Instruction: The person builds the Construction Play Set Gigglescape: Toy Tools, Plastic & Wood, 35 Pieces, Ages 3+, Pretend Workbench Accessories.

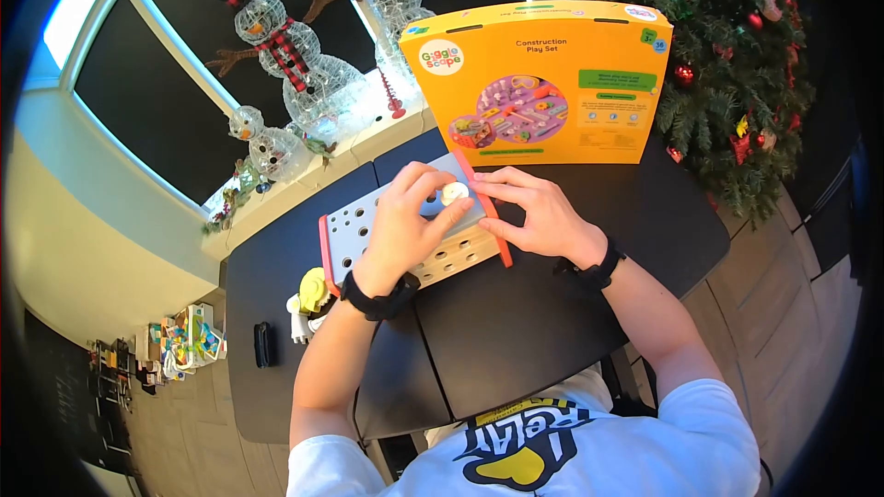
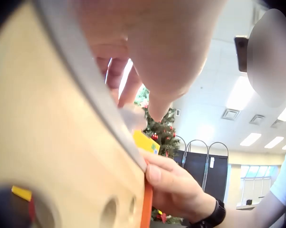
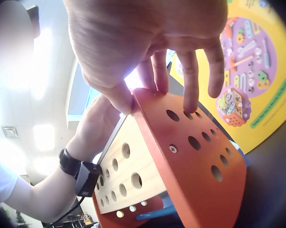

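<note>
A wooden toy box with holes (image 1: pixel 366 221) stands on the dark table, with a grey top, pale wood side and red end panels. My left hand (image 1: pixel 402 225) reaches over its top, thumb and fingers pinching a small white round piece (image 1: pixel 454 193) close to the right end. In the left wrist view that piece is blurred and partly hidden behind the grey edge. My right hand (image 1: pixel 539 212) grips the right red end panel (image 3: pixel 185 142), its thumb at the top corner and its fingers over the outer face. Something blue (image 3: pixel 157 212) shows under the box.
Behind the box stands a large yellow carton (image 1: pixel 543 83). A yellow-and-white object (image 1: pixel 311 299) lies left of the box, beside my left forearm. Further left on the table (image 1: pixel 516 304) is a small black case (image 1: pixel 264 344). A decorated tree (image 1: pixel 718 64) stands behind at right.
</note>
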A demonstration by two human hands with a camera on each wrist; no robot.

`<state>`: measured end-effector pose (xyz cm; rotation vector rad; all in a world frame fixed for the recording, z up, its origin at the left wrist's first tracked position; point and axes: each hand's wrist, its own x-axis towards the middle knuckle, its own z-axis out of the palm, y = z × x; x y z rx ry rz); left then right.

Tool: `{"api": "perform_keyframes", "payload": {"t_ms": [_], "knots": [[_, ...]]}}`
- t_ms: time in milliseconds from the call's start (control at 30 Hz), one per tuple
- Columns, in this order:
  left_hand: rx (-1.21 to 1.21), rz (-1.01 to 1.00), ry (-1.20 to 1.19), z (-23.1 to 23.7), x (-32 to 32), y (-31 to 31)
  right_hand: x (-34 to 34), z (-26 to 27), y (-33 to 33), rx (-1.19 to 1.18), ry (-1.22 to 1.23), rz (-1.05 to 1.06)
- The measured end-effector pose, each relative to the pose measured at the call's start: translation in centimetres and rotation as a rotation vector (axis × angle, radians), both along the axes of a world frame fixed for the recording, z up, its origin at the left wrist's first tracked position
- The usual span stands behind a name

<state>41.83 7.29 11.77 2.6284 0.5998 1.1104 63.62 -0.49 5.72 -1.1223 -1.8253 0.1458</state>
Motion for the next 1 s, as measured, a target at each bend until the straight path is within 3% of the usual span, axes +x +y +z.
{"api": "perform_keyframes", "payload": {"t_ms": [167, 267, 367, 567, 733, 833, 933, 1000], "knots": [[-0.098, 0.009, -0.004, 0.3, -0.2, -0.2, -0.1, 0.3, -0.3, -0.057, 0.013, 0.010], [-0.095, -0.154, -0.065, -0.3, -0.5, 0.8, -0.1, 0.0, -0.1, -0.027, 0.021, 0.010], [-0.054, -0.172, -0.094, -0.1, -0.4, 0.8, -0.1, -0.3, 0.1, 0.008, 0.021, 0.009], [-0.188, -0.001, -0.003, 0.1, -0.4, 0.0, -0.1, -0.2, 0.0, 0.003, 0.017, 0.005], [-0.448, -0.121, -0.045, -0.1, -1.0, 0.5, -0.1, -0.3, 0.0, 0.012, 0.007, 0.005], [-0.291, -0.131, -0.103, 0.3, -0.4, -0.1, -0.1, -0.1, -0.1, 0.016, 0.008, 0.007], [-0.156, 0.004, 0.011, 0.1, -0.5, -0.4, -0.1, 0.1, -0.1, 0.004, 0.009, 0.007], [-0.140, -0.020, 0.006, -0.5, -0.7, 0.1, -0.1, 0.0, 0.0, 0.012, -0.004, 0.002]]}}
